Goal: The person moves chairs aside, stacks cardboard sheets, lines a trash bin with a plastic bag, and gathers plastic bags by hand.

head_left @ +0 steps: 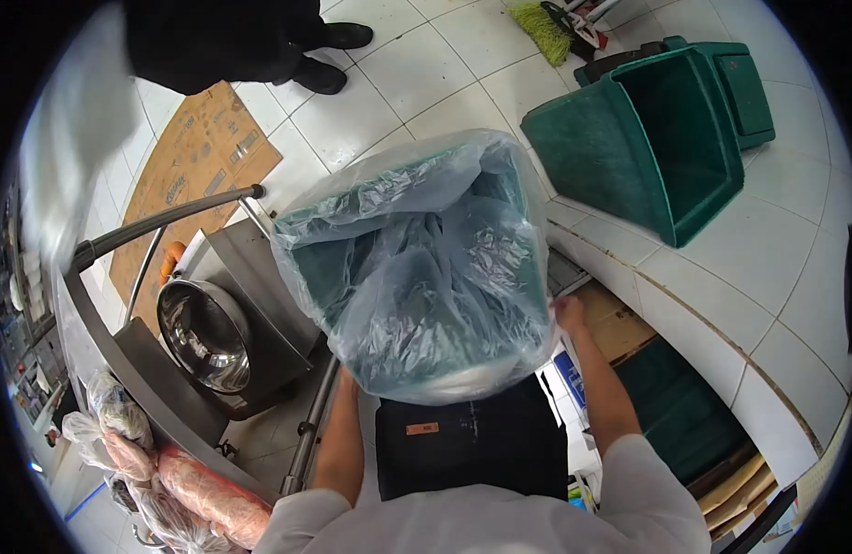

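Note:
A green bin [315, 291] stands upright in front of my body, lined with a clear plastic bag [426, 305]. The bag's top is folded out over the rim and hangs down the sides, with loose folds inside. At the bin's right side, my right hand [568, 314] is closed on the bag's outer edge. My left forearm [341, 443] reaches to the bin's near left side; the left hand is hidden behind the bag and bin, so its fingers do not show. Against my front is a black apron [472, 448].
A second green bin [629, 157] lies with its mouth towards me at the right. On the left are a steel bowl [203, 334], a metal rail [168, 217] and bagged meat [204, 489]. Cardboard [200, 152] lies near a person's black shoes [320, 76]. A tiled ledge [694, 314] runs right.

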`<action>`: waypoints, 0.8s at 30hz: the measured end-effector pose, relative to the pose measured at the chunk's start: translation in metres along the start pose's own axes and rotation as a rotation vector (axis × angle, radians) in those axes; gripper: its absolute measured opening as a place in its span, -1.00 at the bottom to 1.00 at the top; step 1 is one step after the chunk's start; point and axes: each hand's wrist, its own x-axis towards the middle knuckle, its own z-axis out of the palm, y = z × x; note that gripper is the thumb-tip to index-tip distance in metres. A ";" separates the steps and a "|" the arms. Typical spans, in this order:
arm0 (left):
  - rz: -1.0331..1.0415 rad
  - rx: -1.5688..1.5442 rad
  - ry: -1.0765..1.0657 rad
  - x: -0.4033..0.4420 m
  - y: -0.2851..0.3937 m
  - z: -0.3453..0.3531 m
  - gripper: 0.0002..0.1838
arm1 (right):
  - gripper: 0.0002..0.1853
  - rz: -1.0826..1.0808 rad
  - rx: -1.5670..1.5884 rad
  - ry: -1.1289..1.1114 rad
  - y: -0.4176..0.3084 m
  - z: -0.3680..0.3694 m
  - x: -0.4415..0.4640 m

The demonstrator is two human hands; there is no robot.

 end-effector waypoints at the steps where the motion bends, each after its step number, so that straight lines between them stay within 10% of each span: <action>1: 0.037 0.014 -0.024 0.023 0.013 0.009 -0.61 | -0.76 -0.010 -0.069 0.110 -0.028 -0.013 0.022; 4: 0.115 0.175 -0.051 0.082 0.048 0.007 -0.59 | -0.71 -0.119 -0.056 0.506 -0.055 -0.034 0.081; 8: 0.233 0.417 0.011 0.087 0.073 -0.024 -0.57 | -0.67 0.060 -0.097 0.299 -0.081 -0.069 0.092; 11: 0.377 0.329 0.063 0.047 0.077 -0.018 -0.54 | -0.64 -0.001 0.076 0.565 -0.124 -0.102 0.073; 13: 0.525 0.097 0.077 -0.002 0.077 0.009 -0.49 | -0.52 -0.072 0.929 0.159 -0.164 -0.126 0.038; 17: 0.563 0.065 0.046 -0.084 0.058 0.062 -0.36 | -0.38 -0.246 0.878 -0.204 -0.205 -0.132 -0.013; 19: 0.665 0.485 0.148 -0.124 0.066 0.092 -0.29 | -0.26 0.034 0.975 -0.409 -0.210 -0.127 -0.027; 24: 0.910 0.757 0.393 -0.098 0.035 0.072 -0.45 | -0.22 -0.334 0.723 -0.317 -0.195 -0.097 -0.063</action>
